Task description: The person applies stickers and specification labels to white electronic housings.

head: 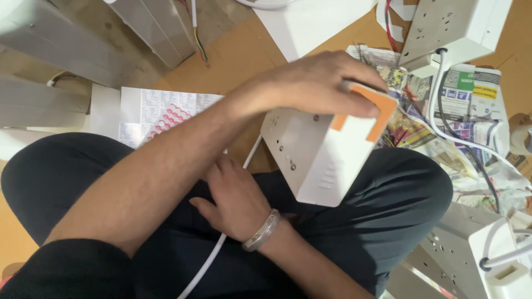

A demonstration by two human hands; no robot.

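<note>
- The white rectangular plastic power-strip box with an orange end label rests tilted on the person's lap, just right of centre.
- The left hand lies over its top at 12 o'clock, fingers curled onto the orange end.
- The right hand, wearing a silver bangle, rests at 8 o'clock with loosely spread fingers on a white cable.
- Crumpled newspaper sheets lie on the floor at 2 o'clock.
</note>
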